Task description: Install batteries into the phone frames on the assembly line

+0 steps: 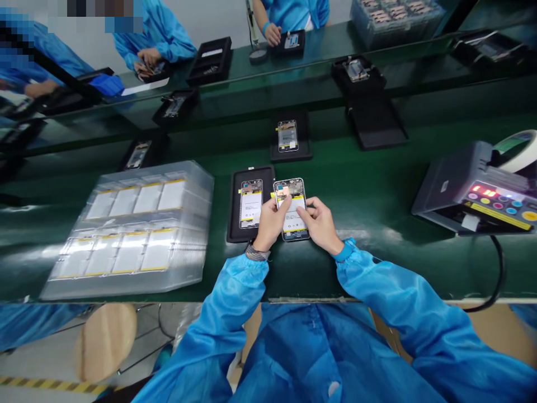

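A round wooden stool (106, 342) stands below the bench edge, off to the person's left. Above that edge, both hands grip a phone frame (291, 210) just over the green bench (335, 285). The left hand (272, 224), with a grey wrist strap (257, 253), presses its thumb onto the frame's upper part, and the right hand (319, 225) holds the frame's right edge, its fingers curled around it. The frame's lower end rests close to a black tray (235, 224) holding a second phone frame (250, 204), and it overlaps the tray's right side slightly.

To the left lies a clear stacked pack of batteries (126, 229). To the right sits a grey machine with lit buttons (474, 187), carrying a tape roll (518, 151). Farther along the bench are more black trays, one with a phone frame (287, 136). Across the far bench, a co-worker's hand (272, 33) rests beside a tray.
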The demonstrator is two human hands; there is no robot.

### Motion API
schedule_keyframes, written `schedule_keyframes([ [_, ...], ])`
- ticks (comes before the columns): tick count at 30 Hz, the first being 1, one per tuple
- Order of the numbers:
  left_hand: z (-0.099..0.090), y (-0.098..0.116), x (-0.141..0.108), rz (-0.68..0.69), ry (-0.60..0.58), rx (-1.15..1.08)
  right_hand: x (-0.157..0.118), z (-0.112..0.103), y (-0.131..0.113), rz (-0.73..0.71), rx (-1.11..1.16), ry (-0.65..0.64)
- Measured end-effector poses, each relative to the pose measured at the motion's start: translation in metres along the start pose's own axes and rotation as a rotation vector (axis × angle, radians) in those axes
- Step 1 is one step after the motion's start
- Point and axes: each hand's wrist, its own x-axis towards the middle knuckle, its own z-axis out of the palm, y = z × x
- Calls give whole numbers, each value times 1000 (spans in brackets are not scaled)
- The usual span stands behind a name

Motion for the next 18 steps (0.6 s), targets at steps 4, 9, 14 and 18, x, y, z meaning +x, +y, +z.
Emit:
schedule_keyframes([
  [4,1,-1,-2,9,53,28,0,-2,3,-48,-63,25],
  [9,5,-6,-6,22,65,66,2,-3,0,-76,-129,80],
  [14,8,-8,-9,34,90,79,0,1,-3,-108,-119,84],
  [18,10,-7,-10,63,109,84,-2,2,-1,-129,-154,98],
])
